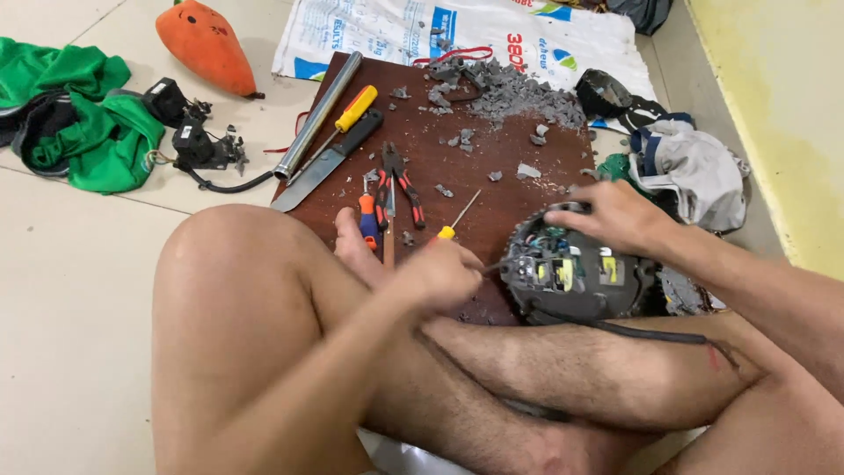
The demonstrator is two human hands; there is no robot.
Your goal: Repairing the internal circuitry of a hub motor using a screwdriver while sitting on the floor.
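Head view shows the left hand (447, 274) closed around a thin tool whose tip pokes into the round black device (576, 268), which rests against the shin at the wooden board's (492, 171) edge, while the right hand (611, 215) grips its upper rim. If the tip slips off the wiring inside, it could jab the bare leg (563, 361) just below or gouge the yellow parts.
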